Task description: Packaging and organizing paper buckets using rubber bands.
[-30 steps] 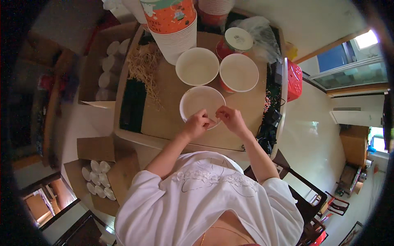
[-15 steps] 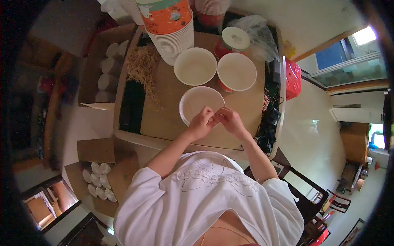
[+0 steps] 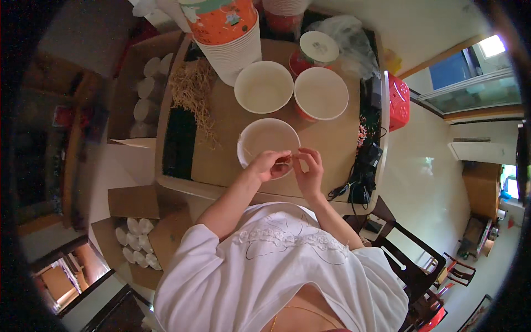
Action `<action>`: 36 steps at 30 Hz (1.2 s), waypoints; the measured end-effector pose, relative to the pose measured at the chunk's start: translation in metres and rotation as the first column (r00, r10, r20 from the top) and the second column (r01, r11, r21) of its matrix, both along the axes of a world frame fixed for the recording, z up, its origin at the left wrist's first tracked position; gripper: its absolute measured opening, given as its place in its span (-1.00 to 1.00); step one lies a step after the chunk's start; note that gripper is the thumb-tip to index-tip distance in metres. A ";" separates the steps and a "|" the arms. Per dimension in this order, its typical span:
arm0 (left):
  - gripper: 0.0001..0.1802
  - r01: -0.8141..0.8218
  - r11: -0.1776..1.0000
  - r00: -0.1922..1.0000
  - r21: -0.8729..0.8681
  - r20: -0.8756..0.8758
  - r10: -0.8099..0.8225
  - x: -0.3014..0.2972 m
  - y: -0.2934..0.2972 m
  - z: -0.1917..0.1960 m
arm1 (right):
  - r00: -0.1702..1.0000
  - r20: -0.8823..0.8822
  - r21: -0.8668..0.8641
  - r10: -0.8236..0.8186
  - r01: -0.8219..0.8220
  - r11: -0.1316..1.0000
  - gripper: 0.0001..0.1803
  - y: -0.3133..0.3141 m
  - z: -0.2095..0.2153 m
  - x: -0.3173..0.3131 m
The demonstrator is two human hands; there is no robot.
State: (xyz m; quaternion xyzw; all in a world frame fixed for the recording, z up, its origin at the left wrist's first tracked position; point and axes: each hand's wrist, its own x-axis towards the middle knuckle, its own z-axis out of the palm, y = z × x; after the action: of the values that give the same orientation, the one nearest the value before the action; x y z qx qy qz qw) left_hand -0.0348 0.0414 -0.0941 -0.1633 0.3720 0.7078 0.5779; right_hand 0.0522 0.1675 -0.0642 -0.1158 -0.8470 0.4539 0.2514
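Note:
Over the near rim of a white paper tub (image 3: pixel 265 131), both of my hands are close together. My left hand (image 3: pixel 267 166) is closed, its thumb and fingers pinching something small and tan that is mostly hidden. My right hand (image 3: pixel 308 170) pinches with thumb and forefinger just beside it; what lies between those fingertips is too small to name. Two more open paper tubs, a left one (image 3: pixel 264 87) and a right one (image 3: pixel 321 94), stand farther back. A tangle of thin tan strands (image 3: pixel 191 83) lies at the left of the cardboard sheet (image 3: pixel 215 163).
A tall stack of orange-and-white tubs (image 3: pixel 227 47) rises at the back left. Behind the right tub are a white-lidded red tub (image 3: pixel 319 47) and a clear plastic bag (image 3: pixel 348 44). Black cables and adapters (image 3: pixel 365 171) line the right edge. Cardboard boxes (image 3: pixel 157 207) stand at the left.
My hands have drawn slightly apart and turned, with the right hand lower and more upright. The near tub has shifted slightly left. A bit of tan now shows in my left hand.

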 end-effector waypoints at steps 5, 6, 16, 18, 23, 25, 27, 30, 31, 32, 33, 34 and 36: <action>-0.85 -0.113 0.994 0.989 -0.001 0.098 0.113 0.004 0.009 0.025 | 0.997 -0.014 -0.154 -0.077 0.074 0.985 -0.81 -0.002 -0.004 0.006; -0.85 -0.111 0.994 0.989 -0.009 0.102 0.111 0.004 0.008 0.024 | 0.996 -0.037 -0.133 -0.077 0.071 0.989 -0.81 -0.001 -0.004 0.005; -0.82 -0.160 0.986 0.987 0.040 0.022 0.159 0.009 0.005 0.016 | 0.996 -0.086 0.017 -0.013 0.015 1.000 -0.79 -0.003 0.003 -0.002; -0.83 -0.180 0.983 0.983 0.032 0.037 0.179 0.010 0.006 0.023 | 0.997 -0.074 0.030 -0.008 0.010 0.999 -0.79 0.000 0.000 -0.002; -0.90 -0.140 0.973 0.977 -0.186 -0.184 0.106 0.010 0.000 0.030 | 1.000 -0.027 0.080 -0.002 0.004 0.997 -0.80 0.000 0.001 -0.002; -0.90 -0.121 0.972 0.974 -0.200 -0.212 0.077 0.008 -0.002 0.028 | 0.999 0.014 0.135 0.037 -0.038 0.990 -0.81 0.002 0.002 -0.002; -0.89 -0.100 0.971 0.970 -0.216 -0.237 0.047 0.007 -0.004 0.026 | 0.997 0.038 0.150 0.063 -0.068 0.986 -0.80 0.005 0.004 -0.003; -0.90 -0.096 0.961 0.952 -0.259 -0.305 0.013 0.008 -0.006 0.024 | 0.994 0.078 0.049 0.081 -0.085 0.995 -0.81 0.007 0.000 -0.003; -0.90 -0.127 0.949 0.927 -0.288 -0.375 0.010 0.008 -0.005 0.025 | 0.993 0.093 -0.065 0.077 -0.071 0.995 -0.81 0.008 -0.001 -0.003; -0.90 -0.159 0.936 0.896 -0.314 -0.443 0.004 0.009 -0.005 0.026 | 0.993 0.096 -0.067 0.073 -0.067 0.995 -0.81 0.009 0.000 -0.003; -0.90 -0.155 0.936 0.898 -0.316 -0.441 0.000 0.009 -0.005 0.027 | 0.983 0.166 -0.185 0.081 -0.050 0.982 -0.82 0.010 0.003 -0.003; -0.89 -0.137 0.939 0.896 -0.314 -0.444 -0.017 0.008 -0.007 0.027 | 0.967 0.233 -0.298 0.098 -0.024 0.954 -0.82 0.010 0.004 -0.003; -0.87 -0.116 0.943 0.894 -0.313 -0.446 -0.038 0.008 -0.006 0.030 | 0.957 0.264 -0.325 0.122 -0.030 0.945 -0.84 0.010 -0.002 -0.003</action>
State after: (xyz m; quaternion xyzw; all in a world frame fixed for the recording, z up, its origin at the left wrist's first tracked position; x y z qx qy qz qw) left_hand -0.0267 0.0353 -0.0641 -0.0988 0.6046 0.6652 0.4269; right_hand 0.0491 0.1780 -0.0664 -0.1848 -0.7936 0.5727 0.0891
